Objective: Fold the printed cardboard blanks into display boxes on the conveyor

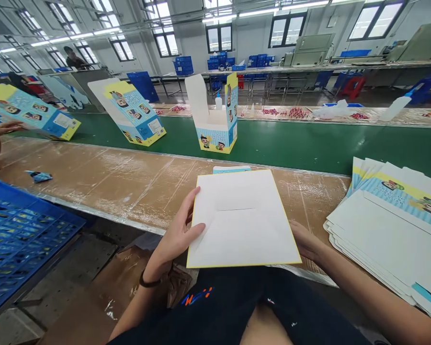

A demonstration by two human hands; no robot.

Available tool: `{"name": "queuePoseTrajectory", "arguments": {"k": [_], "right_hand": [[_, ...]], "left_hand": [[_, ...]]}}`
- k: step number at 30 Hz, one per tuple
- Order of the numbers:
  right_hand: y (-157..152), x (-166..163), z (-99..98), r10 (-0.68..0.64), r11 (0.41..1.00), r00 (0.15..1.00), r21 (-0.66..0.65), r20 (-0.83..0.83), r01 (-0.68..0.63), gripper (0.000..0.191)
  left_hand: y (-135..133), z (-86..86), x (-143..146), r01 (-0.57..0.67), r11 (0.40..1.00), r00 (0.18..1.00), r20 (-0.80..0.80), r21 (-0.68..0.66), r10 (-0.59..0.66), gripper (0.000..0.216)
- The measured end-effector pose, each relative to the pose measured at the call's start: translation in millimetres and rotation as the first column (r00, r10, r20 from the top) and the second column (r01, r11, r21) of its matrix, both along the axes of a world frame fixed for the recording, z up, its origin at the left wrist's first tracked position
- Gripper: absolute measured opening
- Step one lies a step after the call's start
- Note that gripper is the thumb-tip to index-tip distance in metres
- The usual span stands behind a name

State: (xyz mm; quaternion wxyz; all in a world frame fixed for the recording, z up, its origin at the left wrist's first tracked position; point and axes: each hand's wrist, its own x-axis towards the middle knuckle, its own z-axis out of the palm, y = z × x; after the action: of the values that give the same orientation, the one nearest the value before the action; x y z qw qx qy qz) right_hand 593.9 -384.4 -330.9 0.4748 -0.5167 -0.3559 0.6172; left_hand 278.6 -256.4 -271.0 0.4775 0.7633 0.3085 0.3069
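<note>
A cardboard box (242,225) is in front of me, a white panel with yellow edges and a short slit facing up. A light blue printed flap (232,169) shows beyond its far edge. My left hand (181,227) is closed on the box's left side, thumb on the white face and fingers at the edge. At the right edge, my right hand (303,242) holds the box from the side, its fingertips hidden behind the panel. A stack of flat printed cartons (388,235) lies on the table to my right.
Beyond the brown-covered table (129,184) runs a green conveyor belt (305,143), carrying an open-topped box (217,136) and a tilted box (136,115). Another person's hand (0,134) touches a box (32,112) at left. A blue crate (25,239) stands at lower left.
</note>
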Motion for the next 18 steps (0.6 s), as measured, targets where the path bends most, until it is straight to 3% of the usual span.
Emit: {"name": "queuePoseTrajectory", "arguments": {"k": [5, 9, 12, 14, 16, 18], "right_hand": [[18, -4, 19.9, -0.030, 0.998, 0.998, 0.045, -0.049, 0.032, 0.040], [35, 5, 36.6, -0.187, 0.953, 0.982, 0.240, -0.012, 0.184, 0.051], [52, 21, 65.4, -0.297, 0.853, 0.955, 0.448, -0.003, 0.267, 0.060], [69, 39, 91.1, -0.394, 0.748, 0.918, 0.595, 0.040, 0.295, 0.057], [91, 62, 114.2, -0.501, 0.635, 0.857, 0.723, 0.121, 0.270, 0.052], [118, 89, 128.2, -0.580, 0.583, 0.775, 0.792, 0.249, 0.181, 0.043]], "left_hand": [[-9, 5.3, -12, -0.037, 0.994, 0.992, 0.126, 0.100, 0.024, 0.085], [6, -0.1, -12, -0.154, 0.967, 0.970, 0.218, 0.201, 0.109, 0.090], [48, -10.7, 10, -0.262, 0.921, 0.933, 0.320, 0.288, 0.165, 0.102], [80, -25.0, 35, -0.288, 0.902, 0.923, 0.344, 0.322, 0.172, 0.104], [103, -46.7, 63, -0.270, 0.905, 0.951, 0.238, 0.328, 0.198, 0.097], [109, -72.6, 91, -0.169, 0.919, 0.985, 0.040, 0.357, 0.165, 0.089]]}}
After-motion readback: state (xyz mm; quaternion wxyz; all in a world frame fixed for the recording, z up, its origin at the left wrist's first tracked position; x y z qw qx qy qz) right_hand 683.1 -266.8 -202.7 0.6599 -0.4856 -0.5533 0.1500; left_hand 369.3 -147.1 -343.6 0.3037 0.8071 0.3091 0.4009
